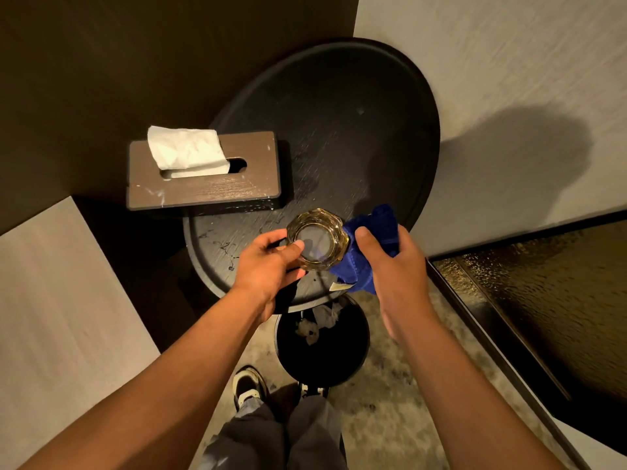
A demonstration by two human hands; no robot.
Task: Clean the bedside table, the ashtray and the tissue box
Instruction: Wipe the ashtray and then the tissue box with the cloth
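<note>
**Bedside table, items in hand**

Bedside table point(339, 130): round, black, wet-streaked. Tissue box point(203, 171): brown, at its left edge. Ashtray point(317, 239): glass, above the near edge, left hand point(271, 266) closed round it. Blue cloth point(369, 245): bunched in right hand point(390, 266), touching ashtray.

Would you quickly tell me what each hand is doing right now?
Left hand: closed on the glass ashtray.
Right hand: closed on the blue cloth.
</note>
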